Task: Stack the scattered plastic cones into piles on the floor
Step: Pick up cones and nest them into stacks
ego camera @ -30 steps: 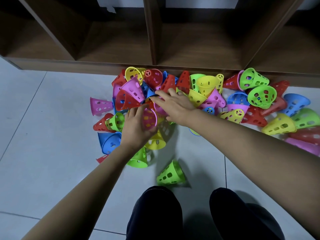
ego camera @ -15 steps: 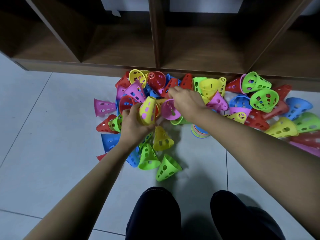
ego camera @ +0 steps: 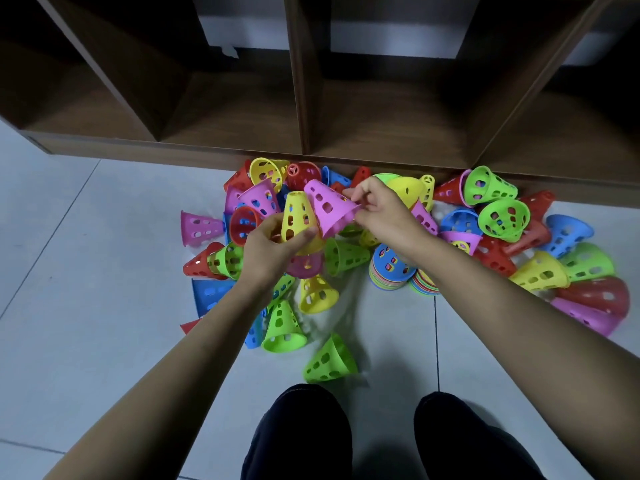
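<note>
Several perforated plastic cones in red, yellow, green, blue and pink lie scattered on the tiled floor against a shelf unit. My left hand grips an upright yellow cone near its base, lifted above the heap. My right hand pinches the rim of a pink cone, tilted with its tip toward the upper left, right beside the yellow one. Two stacked piles of nested cones stand on the floor under my right forearm, a blue cone on top.
A dark wooden shelf unit with open compartments runs along the back. Loose cones spread right to a pink one and left to another pink one. A green cone lies near my knees. Bare tiles lie left.
Both hands have risen out of the heap. The left hand picked up the yellow cone, the right lifted the pink cone and brought it beside the yellow one.
</note>
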